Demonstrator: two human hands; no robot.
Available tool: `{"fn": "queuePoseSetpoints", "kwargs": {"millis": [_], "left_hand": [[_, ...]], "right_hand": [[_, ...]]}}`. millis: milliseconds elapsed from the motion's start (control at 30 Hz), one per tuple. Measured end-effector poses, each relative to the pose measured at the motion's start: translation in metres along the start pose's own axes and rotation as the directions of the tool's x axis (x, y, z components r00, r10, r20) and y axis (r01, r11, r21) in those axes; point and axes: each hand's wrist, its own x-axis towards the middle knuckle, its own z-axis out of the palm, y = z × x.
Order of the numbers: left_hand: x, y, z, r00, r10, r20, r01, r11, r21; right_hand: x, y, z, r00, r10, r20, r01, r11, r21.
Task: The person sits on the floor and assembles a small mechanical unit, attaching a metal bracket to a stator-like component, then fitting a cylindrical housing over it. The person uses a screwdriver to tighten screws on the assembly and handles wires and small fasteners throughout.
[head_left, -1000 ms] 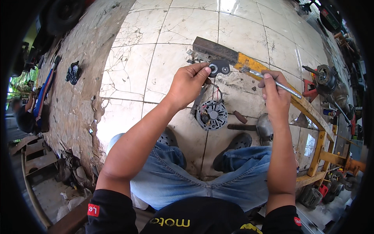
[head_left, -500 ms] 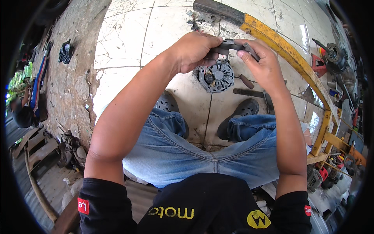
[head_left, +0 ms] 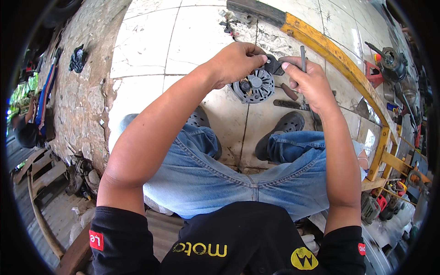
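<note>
Pinching a small dark part (head_left: 274, 65) between both sets of fingertips, I hold it raised over the tiled floor (head_left: 151, 41), just above my knees. My left hand (head_left: 238, 62) is clenched on the part's left side, thumb and forefinger pressed to it; my right hand (head_left: 309, 80) grips its right side and also clasps a thin metal rod (head_left: 303, 52) that stands upright behind my fingers. Directly below the part, on the tiles between my shoes, lies a round finned housing (head_left: 253, 85), close under my left knuckles but not touching them that I can tell. A short dark tool (head_left: 288, 91) lies on the floor just right of it. Room is tight on the right: a yellow frame (head_left: 339, 57) curves past near my right wrist, with clutter of red and grey machinery (head_left: 389, 59) beyond it. To the left the tiles lie open as far as the rough stone strip (head_left: 82, 105), where a dark rag (head_left: 77, 58) sits well apart.
</note>
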Motion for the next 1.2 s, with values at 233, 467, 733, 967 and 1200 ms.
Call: {"fn": "queuePoseSetpoints", "kwargs": {"millis": [233, 467, 733, 967, 1200], "left_hand": [[0.000, -0.006, 0.004, 0.986, 0.003, 0.167, -0.121, 0.702, 0.702], [-0.018, 0.016, -0.009, 0.994, 0.002, 0.110, -0.094, 0.534, 0.840], [-0.030, 0.021, -0.023, 0.999, 0.042, -0.021, 0.000, 0.440, 0.898], [-0.033, 0.021, -0.029, 0.998, 0.052, -0.021, -0.007, 0.476, 0.879], [-0.032, 0.020, -0.028, 0.995, 0.096, -0.003, -0.043, 0.467, 0.883]], "right_hand": [[0.017, 0.040, 0.002, 0.993, -0.114, 0.041, 0.121, 0.894, -0.432], [0.037, 0.103, 0.019, 0.974, -0.107, 0.198, 0.214, 0.721, -0.659], [0.052, 0.120, 0.027, 0.954, -0.056, 0.294, 0.254, 0.666, -0.701], [0.057, 0.118, 0.032, 0.953, -0.021, 0.303, 0.226, 0.716, -0.660], [0.061, 0.123, 0.031, 0.945, -0.041, 0.324, 0.254, 0.719, -0.647]]}}
